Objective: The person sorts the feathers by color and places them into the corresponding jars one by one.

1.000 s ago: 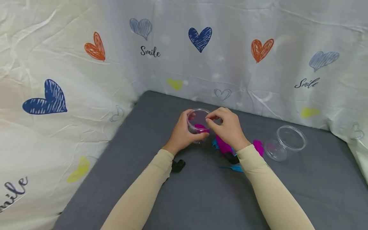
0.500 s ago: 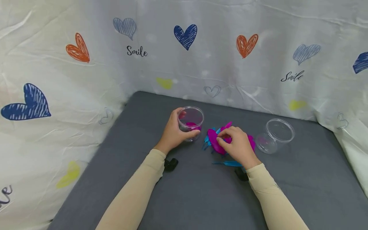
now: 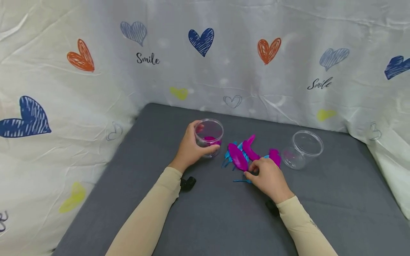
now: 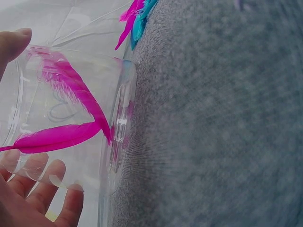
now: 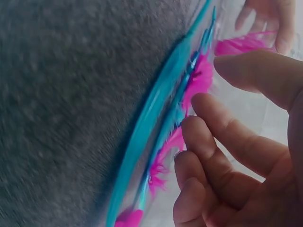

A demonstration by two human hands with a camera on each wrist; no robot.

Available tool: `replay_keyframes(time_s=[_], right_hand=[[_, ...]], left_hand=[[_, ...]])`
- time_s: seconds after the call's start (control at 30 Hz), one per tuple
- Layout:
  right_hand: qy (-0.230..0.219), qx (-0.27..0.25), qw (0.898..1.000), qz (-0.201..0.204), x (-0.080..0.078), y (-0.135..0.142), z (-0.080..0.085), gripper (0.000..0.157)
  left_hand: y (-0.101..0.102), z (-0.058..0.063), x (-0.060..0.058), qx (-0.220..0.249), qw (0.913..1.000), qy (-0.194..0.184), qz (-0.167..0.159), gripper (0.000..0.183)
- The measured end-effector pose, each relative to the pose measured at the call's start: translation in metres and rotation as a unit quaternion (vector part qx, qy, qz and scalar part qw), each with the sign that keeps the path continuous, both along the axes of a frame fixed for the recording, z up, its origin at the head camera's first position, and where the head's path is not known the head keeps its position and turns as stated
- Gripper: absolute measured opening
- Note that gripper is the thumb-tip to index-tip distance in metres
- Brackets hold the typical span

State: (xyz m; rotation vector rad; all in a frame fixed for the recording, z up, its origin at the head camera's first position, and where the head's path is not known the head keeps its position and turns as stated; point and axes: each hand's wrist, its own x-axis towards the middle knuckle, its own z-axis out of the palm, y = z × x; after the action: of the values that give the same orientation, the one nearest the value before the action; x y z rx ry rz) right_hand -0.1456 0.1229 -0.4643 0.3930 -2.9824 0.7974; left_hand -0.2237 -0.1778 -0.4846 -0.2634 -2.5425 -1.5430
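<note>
My left hand (image 3: 187, 151) grips a clear plastic cup (image 3: 221, 131), thumb at the front and fingers around the far side. Two magenta feathers (image 4: 61, 137) stand inside it, plain in the left wrist view. My right hand (image 3: 266, 177) is low over the near right side of a loose pile of feathers. One magenta feather (image 3: 238, 157) lies on top there, with blue feathers (image 3: 227, 155) under it. In the right wrist view, thumb and index finger are apart with nothing held between them, close beside a long blue feather (image 5: 147, 118).
A second clear cup (image 3: 308, 154) stands at the right of the pile. Another magenta feather (image 3: 274, 156) lies between that cup and the right hand. Grey cloth (image 3: 208, 213) covers the table, and a white curtain (image 3: 237, 78) printed with hearts hangs behind.
My right hand has gone from the cup's rim down and right to the near side of the feather pile. The left hand keeps its hold on the cup. The head view has turned slightly right.
</note>
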Motion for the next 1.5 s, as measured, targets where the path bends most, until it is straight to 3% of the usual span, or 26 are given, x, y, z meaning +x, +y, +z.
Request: replay_keyframes(time_s=[0.27, 0.83, 1.5], right_hand=[[-0.004, 0.015, 1.000, -0.001, 0.000, -0.003, -0.008, 0.017], [0.007, 0.013, 1.000, 0.008, -0.003, -0.002, -0.007, 0.017], [0.072, 0.022, 0.997, 0.008, 0.002, -0.004, 0.011, 0.015]], left_hand=[[0.000, -0.001, 0.001, 0.000, 1.0000, -0.002, 0.004, 0.110], [0.000, 0.003, 0.002, -0.002, 1.0000, -0.001, 0.006, 0.109], [0.001, 0.004, 0.002, -0.001, 1.0000, -0.004, 0.008, 0.109]])
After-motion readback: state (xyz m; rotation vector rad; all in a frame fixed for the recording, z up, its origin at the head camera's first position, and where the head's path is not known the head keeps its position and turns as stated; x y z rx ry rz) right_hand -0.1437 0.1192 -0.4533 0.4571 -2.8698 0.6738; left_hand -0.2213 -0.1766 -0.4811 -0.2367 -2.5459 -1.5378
